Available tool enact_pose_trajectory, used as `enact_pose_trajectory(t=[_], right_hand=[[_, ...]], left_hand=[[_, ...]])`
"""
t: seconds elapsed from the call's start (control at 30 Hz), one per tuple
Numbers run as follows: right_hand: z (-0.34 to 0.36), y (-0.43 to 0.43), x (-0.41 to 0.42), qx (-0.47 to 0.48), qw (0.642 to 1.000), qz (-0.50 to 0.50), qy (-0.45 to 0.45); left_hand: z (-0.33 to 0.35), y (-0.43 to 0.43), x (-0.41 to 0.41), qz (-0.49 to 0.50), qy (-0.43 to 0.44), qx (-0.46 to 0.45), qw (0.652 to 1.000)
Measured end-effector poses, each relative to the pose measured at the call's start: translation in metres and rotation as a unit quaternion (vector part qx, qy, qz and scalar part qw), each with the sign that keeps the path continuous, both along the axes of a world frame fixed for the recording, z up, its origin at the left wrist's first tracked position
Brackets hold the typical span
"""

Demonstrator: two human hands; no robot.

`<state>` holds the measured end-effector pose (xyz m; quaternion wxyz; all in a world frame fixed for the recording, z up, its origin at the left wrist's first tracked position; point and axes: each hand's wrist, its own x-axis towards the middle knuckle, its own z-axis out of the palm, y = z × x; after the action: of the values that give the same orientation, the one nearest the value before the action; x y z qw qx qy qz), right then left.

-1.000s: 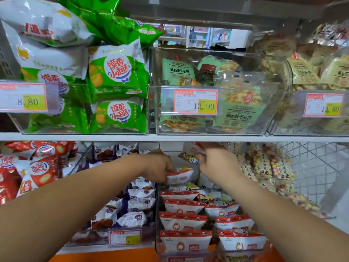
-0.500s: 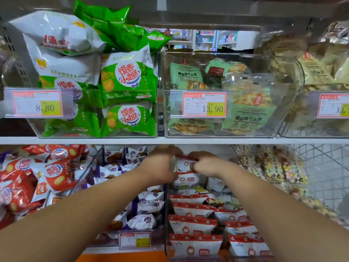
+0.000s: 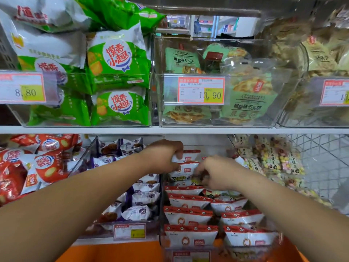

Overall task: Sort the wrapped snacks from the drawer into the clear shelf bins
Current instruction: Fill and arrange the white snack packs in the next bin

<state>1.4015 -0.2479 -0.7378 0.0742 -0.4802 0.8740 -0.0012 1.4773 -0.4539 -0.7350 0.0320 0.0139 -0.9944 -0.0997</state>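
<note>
- The left hand (image 3: 162, 157) reached in from the near left. Its forearm stretched over the purple-and-white foil packets (image 3: 143, 197) of the neighbouring bin, to the far end of the clear plastic shelf bin (image 3: 161, 220) under the white shelf board (image 3: 113, 130).
- Its thumb lay over the top of a white wrapped snack packet with a red top band (image 3: 188, 156) and its fingers curled beneath, so it grasped that packet. A second like packet sat just below, touching it.
- The right hand (image 3: 213, 173) came in from the near right, knuckles up, with its fingers (image 3: 201, 175) bent down into the pile beside a wrapper with yellow and black print (image 3: 186, 178). Whether it clasped anything could not be told (the fingertips were buried and blurred).
- The held packet looked puffed and glossy. It was at the far end of the middle bin on the lower shelf, behind two rows of matching red-topped white packets (image 3: 188, 216) that stood one before another toward the near front.
- Half a second before, the two hands had met on the same packet. The right hand had since left the left hand's side and dropped nearer and to the right, while the left hand had kept its hold at the far end.
- Above, an orange-edged price label reading 13.90 (image 3: 201, 90) hung on an upper bin, with bright green snack bags (image 3: 119, 59) to its left.
</note>
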Motion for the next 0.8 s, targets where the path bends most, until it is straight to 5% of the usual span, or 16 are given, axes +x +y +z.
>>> enact_pose_trajectory(t=[0.27, 0.57, 0.8], right_hand=[[-0.008, -0.005, -0.002, 0.067, 0.997, 0.021, -0.022], [-0.028, -0.009, -0.001, 0.015, 0.994, 0.017, 0.112], [-0.008, -0.003, 0.001, -0.111, 0.992, -0.013, 0.051]], left_hand=[[-0.008, -0.001, 0.008, -0.039, 0.022, 0.021, 0.999], [-0.008, -0.004, 0.011, -0.040, 0.056, 0.077, 0.995], [0.018, -0.003, -0.003, -0.033, 0.023, 0.029, 0.999]])
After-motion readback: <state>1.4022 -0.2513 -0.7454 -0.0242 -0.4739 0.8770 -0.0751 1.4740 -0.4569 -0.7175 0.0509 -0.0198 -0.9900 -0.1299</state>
